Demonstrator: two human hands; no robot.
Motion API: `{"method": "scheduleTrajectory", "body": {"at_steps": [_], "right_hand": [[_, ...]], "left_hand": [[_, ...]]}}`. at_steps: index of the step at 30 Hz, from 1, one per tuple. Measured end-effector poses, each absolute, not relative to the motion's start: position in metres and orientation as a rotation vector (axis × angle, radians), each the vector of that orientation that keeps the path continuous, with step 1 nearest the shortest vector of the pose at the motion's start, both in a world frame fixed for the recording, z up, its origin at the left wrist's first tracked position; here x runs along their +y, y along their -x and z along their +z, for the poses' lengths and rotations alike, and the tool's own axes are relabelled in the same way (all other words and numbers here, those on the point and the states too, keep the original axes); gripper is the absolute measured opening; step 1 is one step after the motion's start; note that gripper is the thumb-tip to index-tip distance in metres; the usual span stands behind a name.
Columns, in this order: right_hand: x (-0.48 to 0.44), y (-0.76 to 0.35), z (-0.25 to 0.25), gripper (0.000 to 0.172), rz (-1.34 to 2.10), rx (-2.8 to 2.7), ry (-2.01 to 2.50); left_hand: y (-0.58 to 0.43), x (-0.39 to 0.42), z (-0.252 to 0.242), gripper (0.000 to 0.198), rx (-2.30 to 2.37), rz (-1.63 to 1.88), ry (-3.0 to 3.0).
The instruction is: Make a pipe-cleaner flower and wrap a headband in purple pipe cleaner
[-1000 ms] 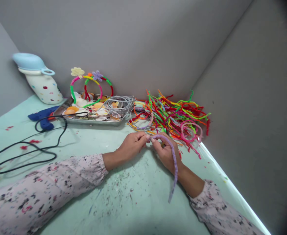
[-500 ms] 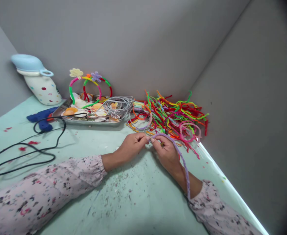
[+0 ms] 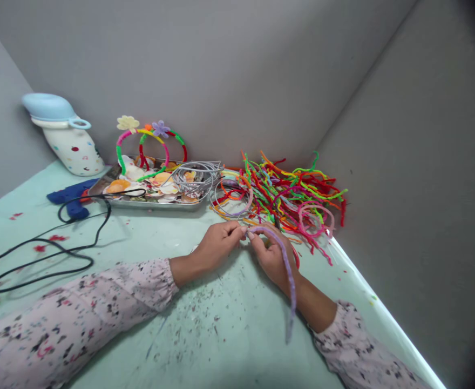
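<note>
A fuzzy lilac pipe cleaner (image 3: 287,268) is pinched near one end by both hands, fingertips almost touching. My left hand (image 3: 220,242) is closed on that end, thumb against forefinger. My right hand (image 3: 273,255) is closed on the pipe cleaner just beside it. From there the lilac strand arches over the back of my right hand and hangs down across the wrist, its tip loose. Part of a red loop shows behind my right hand; whether it is held I cannot tell. Just beyond the hands lies a tangled heap of coloured pipe cleaners (image 3: 290,192).
A metal tray (image 3: 152,205) holds shell-like pieces, coiled grey wire (image 3: 199,175) and two pipe-cleaner hoops with flowers. Left of it lie a blue glue gun (image 3: 72,198) and its looping black cable (image 3: 65,250). A white bottle (image 3: 72,147) with a blue lid stands behind. Grey walls enclose the table.
The lilac pipe cleaner's hanging part has swung left and inward, away from my right sleeve. Both hands stay almost in place, still pinching together.
</note>
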State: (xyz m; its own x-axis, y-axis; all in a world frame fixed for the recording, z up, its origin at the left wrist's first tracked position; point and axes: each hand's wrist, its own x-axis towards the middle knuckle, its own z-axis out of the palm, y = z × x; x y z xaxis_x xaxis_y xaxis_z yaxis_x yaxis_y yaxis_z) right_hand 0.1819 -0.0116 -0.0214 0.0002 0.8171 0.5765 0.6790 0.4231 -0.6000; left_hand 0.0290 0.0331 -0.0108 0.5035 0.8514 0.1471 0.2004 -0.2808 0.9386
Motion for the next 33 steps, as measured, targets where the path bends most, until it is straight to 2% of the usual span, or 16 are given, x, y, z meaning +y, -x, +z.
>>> {"method": "scheduleTrajectory", "body": {"at_steps": [21, 33], "right_hand": [[-0.009, -0.187, -0.018, 0.010, -0.278, -2.068, 1.226], [-0.008, -0.191, -0.015, 0.018, -0.514, -2.210, 1.155]], "left_hand": [[-0.027, 0.036, -0.014, 0.035, 0.871, 0.891, -1.761], [-0.028, 0.038, -0.018, 0.038, 0.877, 0.918, -1.710]]}}
